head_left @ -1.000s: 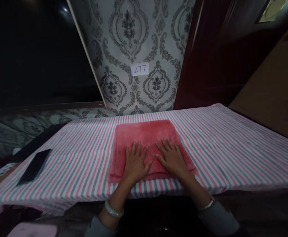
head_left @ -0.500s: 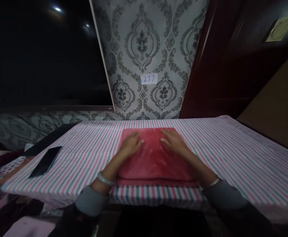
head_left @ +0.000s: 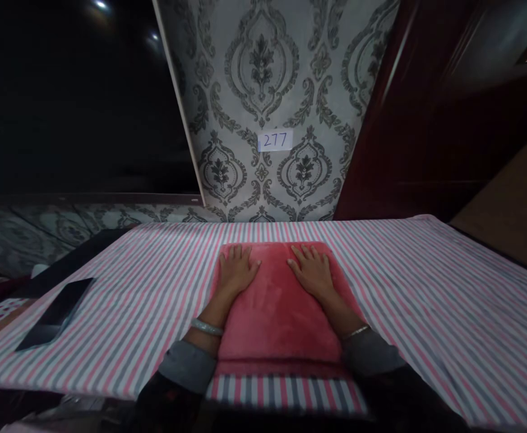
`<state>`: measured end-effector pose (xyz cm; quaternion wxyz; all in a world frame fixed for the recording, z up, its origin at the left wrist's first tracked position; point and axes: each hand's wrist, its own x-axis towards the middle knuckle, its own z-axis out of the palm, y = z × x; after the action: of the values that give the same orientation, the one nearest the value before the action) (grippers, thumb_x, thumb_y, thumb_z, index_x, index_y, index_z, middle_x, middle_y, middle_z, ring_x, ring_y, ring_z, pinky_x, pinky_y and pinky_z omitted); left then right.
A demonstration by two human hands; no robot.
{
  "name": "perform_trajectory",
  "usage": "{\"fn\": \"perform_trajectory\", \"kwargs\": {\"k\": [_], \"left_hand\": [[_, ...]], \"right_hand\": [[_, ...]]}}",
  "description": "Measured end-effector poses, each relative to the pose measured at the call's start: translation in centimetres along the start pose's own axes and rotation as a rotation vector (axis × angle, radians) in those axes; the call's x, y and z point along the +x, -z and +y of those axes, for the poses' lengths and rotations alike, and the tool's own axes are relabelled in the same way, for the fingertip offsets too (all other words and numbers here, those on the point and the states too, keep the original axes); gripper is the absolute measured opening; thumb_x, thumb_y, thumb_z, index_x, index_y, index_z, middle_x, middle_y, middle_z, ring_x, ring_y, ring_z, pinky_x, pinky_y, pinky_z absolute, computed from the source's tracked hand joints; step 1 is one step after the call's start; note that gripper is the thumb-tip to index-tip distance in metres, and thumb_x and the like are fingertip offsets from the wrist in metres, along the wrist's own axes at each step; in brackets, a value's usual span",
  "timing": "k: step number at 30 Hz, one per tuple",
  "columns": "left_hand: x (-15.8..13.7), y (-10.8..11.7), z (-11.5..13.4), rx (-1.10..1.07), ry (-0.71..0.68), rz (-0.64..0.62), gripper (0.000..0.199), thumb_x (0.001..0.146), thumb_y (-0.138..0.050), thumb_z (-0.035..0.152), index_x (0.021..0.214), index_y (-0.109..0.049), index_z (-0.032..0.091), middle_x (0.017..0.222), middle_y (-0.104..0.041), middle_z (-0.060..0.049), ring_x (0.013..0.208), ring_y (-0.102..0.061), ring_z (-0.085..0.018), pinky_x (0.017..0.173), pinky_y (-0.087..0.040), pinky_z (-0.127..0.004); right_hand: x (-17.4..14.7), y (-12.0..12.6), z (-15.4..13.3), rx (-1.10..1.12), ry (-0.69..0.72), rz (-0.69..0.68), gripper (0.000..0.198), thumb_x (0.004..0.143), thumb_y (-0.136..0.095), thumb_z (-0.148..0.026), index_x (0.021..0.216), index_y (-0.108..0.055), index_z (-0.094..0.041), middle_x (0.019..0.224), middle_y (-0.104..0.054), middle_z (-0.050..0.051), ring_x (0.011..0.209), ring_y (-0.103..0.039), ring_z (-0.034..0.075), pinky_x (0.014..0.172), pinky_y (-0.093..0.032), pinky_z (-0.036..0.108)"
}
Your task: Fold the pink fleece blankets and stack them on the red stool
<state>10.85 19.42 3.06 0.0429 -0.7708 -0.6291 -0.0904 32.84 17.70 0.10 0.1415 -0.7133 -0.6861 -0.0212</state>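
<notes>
A soft red plush cloth (head_left: 281, 319) lies as a flat rectangle with rounded far corners. Across its near end runs a dark line like a fold or seam; I cannot tell which. My left hand (head_left: 236, 269) rests palm down on its far left part, fingers spread. On the far right part, my right hand (head_left: 312, 270) lies flat too, fingers apart. Neither hand grips anything. Beneath the cloth is a striped tablecloth (head_left: 155, 288) in pink, grey and white.
Toward the table's left edge lies a black phone (head_left: 58, 313). Behind the table stands a patterned wall with a paper label (head_left: 275, 140) reading 277. A large dark screen (head_left: 78, 108) is at the left, and a dark red panel (head_left: 426, 138) at the right.
Both hands, blurred before, now press flat with fingers spread on the cloth's far part. The view has shifted a little, so the cloth and table appear lower and larger.
</notes>
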Motion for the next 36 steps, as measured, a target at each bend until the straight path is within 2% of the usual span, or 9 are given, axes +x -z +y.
{"fn": "perform_trajectory", "kwargs": {"k": [4, 9, 15, 20, 23, 26, 32, 34, 36], "left_hand": [[0.8, -0.2, -0.8, -0.038, 0.086, 0.001, 0.06, 0.101, -0.026, 0.048, 0.148, -0.045, 0.015, 0.158, -0.038, -0.018, 0.15, -0.029, -0.031, 0.118, -0.025, -0.058], [1.2, -0.5, -2.1, -0.092, 0.159, -0.077, 0.063, 0.101, -0.026, 0.049, 0.152, -0.038, 0.014, 0.163, -0.028, -0.017, 0.152, -0.022, -0.031, 0.116, -0.032, -0.056], [1.3, -0.4, -3.2, -0.164, 0.135, -0.122, 0.063, 0.101, -0.027, 0.049, 0.153, -0.036, 0.013, 0.164, -0.026, -0.015, 0.153, -0.02, -0.025, 0.12, -0.029, -0.042], [0.6, 0.2, -3.8, -0.178, 0.089, -0.175, 0.063, 0.102, -0.028, 0.044, 0.155, -0.03, 0.008, 0.165, -0.019, -0.018, 0.154, -0.013, -0.025, 0.121, -0.024, -0.039], [-0.7, 0.5, -4.2, -0.157, 0.08, -0.188, 0.064, 0.102, -0.03, 0.044, 0.156, -0.027, 0.01, 0.166, -0.014, -0.017, 0.154, -0.01, -0.026, 0.12, -0.027, -0.045], [-2.7, 0.6, -4.8, -0.134, 0.085, -0.186, 0.064, 0.101, -0.034, 0.044, 0.156, -0.026, 0.013, 0.167, -0.013, -0.016, 0.154, -0.016, -0.029, 0.118, -0.029, -0.051], [-7.2, 1.7, -5.6, -0.124, 0.07, -0.071, 0.06, 0.101, -0.037, 0.042, 0.153, -0.034, 0.012, 0.16, -0.031, -0.021, 0.149, -0.032, -0.03, 0.114, -0.036, -0.05], [-8.8, 2.3, -5.1, -0.097, 0.027, -0.019, 0.061, 0.1, -0.039, 0.044, 0.151, -0.037, 0.011, 0.16, -0.032, -0.021, 0.149, -0.03, -0.032, 0.115, -0.034, -0.054], [-10.6, 2.4, -4.3, -0.072, -0.091, 0.056, 0.06, 0.1, -0.041, 0.045, 0.151, -0.039, 0.014, 0.161, -0.03, -0.018, 0.151, -0.025, -0.033, 0.118, -0.027, -0.058]], "right_hand": [[0.1, 0.4, 0.0, -0.004, -0.003, -0.019, 0.057, 0.104, -0.03, -0.052, 0.154, -0.04, -0.027, 0.159, -0.037, 0.009, 0.147, -0.028, 0.034, 0.116, -0.022, 0.058], [-0.2, 0.6, 0.1, -0.002, -0.003, -0.021, 0.057, 0.105, -0.03, -0.051, 0.154, -0.041, -0.024, 0.159, -0.037, 0.009, 0.146, -0.029, 0.035, 0.116, -0.022, 0.058], [-0.2, 0.6, 0.1, 0.016, -0.005, -0.007, 0.056, 0.105, -0.029, -0.051, 0.153, -0.041, -0.026, 0.158, -0.038, 0.009, 0.146, -0.029, 0.034, 0.115, -0.023, 0.058], [-0.3, 0.5, 0.0, 0.012, 0.002, 0.024, 0.055, 0.105, -0.03, -0.051, 0.153, -0.042, -0.027, 0.157, -0.04, 0.009, 0.144, -0.032, 0.035, 0.114, -0.025, 0.059], [-0.4, 0.4, 0.0, 0.008, 0.004, 0.028, 0.055, 0.105, -0.03, -0.05, 0.152, -0.042, -0.027, 0.157, -0.04, 0.009, 0.144, -0.032, 0.034, 0.114, -0.025, 0.059], [-0.4, 0.4, 0.0, -0.004, 0.006, 0.016, 0.054, 0.105, -0.031, -0.049, 0.154, -0.041, -0.027, 0.158, -0.039, 0.009, 0.145, -0.031, 0.034, 0.115, -0.024, 0.06], [-0.4, 2.5, 0.1, 0.048, 0.015, -0.113, 0.054, 0.105, -0.027, -0.045, 0.155, -0.037, -0.027, 0.16, -0.036, 0.008, 0.147, -0.029, 0.033, 0.117, -0.023, 0.057], [-1.4, 3.3, 0.4, 0.073, 0.032, -0.118, 0.055, 0.105, -0.026, -0.046, 0.156, -0.035, -0.029, 0.161, -0.034, 0.008, 0.148, -0.028, 0.032, 0.117, -0.024, 0.058], [-3.3, 3.6, 0.8, 0.064, 0.084, -0.059, 0.056, 0.104, -0.028, -0.049, 0.156, -0.034, -0.03, 0.161, -0.032, 0.008, 0.148, -0.027, 0.034, 0.116, -0.025, 0.06]]}}
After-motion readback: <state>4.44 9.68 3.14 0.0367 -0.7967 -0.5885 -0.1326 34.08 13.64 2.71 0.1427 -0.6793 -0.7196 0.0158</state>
